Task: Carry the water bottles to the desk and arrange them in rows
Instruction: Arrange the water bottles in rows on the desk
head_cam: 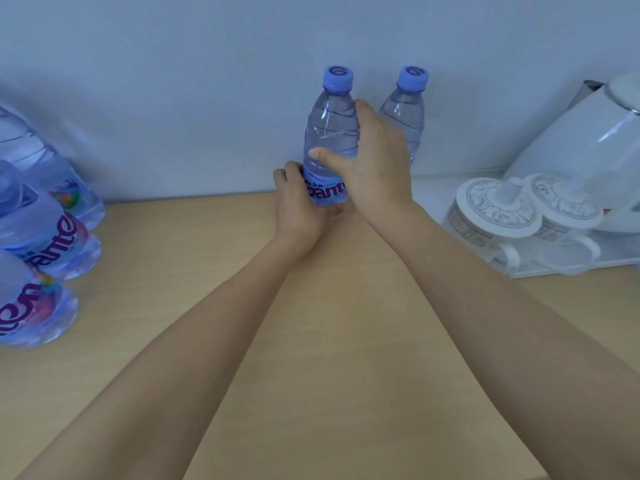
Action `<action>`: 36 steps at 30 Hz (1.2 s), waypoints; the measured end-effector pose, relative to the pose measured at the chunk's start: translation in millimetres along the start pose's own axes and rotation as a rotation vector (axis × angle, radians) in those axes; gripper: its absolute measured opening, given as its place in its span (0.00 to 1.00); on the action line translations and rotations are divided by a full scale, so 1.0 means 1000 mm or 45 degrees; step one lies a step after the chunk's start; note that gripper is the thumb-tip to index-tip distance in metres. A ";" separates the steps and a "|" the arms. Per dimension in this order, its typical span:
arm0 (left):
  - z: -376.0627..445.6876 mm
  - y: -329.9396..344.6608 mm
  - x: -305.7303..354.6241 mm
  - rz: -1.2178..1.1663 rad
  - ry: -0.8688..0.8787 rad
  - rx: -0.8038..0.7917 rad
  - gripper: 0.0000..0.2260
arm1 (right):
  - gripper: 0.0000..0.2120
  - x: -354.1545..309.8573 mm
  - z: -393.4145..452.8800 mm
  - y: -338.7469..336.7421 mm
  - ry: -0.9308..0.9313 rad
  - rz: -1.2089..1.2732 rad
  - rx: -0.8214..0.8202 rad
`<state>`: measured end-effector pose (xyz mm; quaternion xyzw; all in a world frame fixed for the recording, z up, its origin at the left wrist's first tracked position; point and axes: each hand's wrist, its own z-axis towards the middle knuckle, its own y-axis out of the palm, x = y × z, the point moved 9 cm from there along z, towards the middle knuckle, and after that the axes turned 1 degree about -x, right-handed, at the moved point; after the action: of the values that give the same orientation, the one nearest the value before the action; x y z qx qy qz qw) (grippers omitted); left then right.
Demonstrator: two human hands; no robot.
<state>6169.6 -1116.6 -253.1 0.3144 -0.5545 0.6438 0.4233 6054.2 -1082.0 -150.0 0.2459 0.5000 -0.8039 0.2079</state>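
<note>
A clear water bottle [330,129] with a blue cap stands upright at the back of the wooden desk [311,341], close to the wall. My right hand [374,164] grips its middle, thumb across the front. My left hand [299,206] holds its base and label from the left. A second upright bottle [407,112] stands just behind and to the right, partly hidden by my right hand. Three more bottles stand in a line at the left edge: the far one [45,168], the middle one [45,233] and the near one [31,306].
A white tray [554,268] at the right holds two lidded white cups, the left one [495,209] and the right one [561,202], with a white kettle [588,133] behind them. The pale wall runs along the desk's back edge.
</note>
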 end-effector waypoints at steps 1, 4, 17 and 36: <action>0.000 0.000 0.000 0.009 0.003 -0.004 0.31 | 0.31 0.000 -0.001 0.000 0.007 -0.006 -0.002; -0.003 -0.002 0.003 0.005 -0.008 -0.020 0.33 | 0.39 -0.001 -0.005 0.000 0.067 0.026 -0.020; -0.112 -0.092 0.023 -0.031 -0.292 0.059 0.40 | 0.34 -0.033 -0.085 -0.022 0.306 0.215 -0.138; -0.269 -0.261 0.008 -0.088 -0.562 0.365 0.35 | 0.35 -0.193 -0.193 0.011 0.150 0.256 -0.601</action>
<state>6416.5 -844.1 -180.2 0.5227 -0.5257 0.6167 0.2649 6249.7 -894.9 -114.8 0.2855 0.6581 -0.6245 0.3089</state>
